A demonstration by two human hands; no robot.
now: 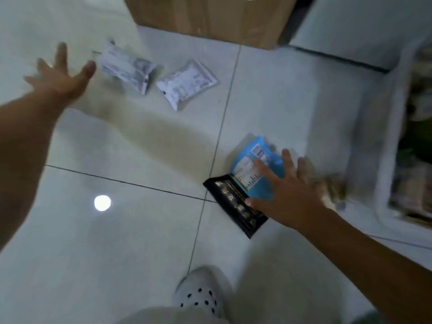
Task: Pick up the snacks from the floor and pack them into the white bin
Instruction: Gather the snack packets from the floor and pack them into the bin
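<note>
Head view, looking down, with some motion blur. Tiled floor [140,230], pale, with dark grout lines.

Left hand [60,76]: stretched out at upper left, palm down, fingers [62,54] straight and spread apart, holding nothing. The thumb tip is just beside the first white packet [126,66], which lies crumpled on the floor; contact cannot be told because of blur. The second white packet [187,84] lies flat just to the right of the first, apart from both hands.

Right hand [285,190]: low at centre right, fingers [264,169] straight and splayed, not curled round anything. The index finger lies over the blue packet [245,169] and the thumb over the black packet [231,202]. The blue packet overlaps the black packet's upper edge; both lie on the floor at a grout crossing. Whether the hand presses them or only hovers cannot be told.

A tan packet [332,190], heavily blurred, sits past the right hand's outer fingers, against the wall of the white bin [374,136]. The bin stands on the floor at the right edge and already holds several packets, too blurred to identify.

Also in frame: 1 cardboard box [210,17] at the top, 1 white cabinet [362,26] at upper right, 1 white perforated shoe [198,295] at bottom centre, and 1 round light spot [102,203] reflected on the tile.
</note>
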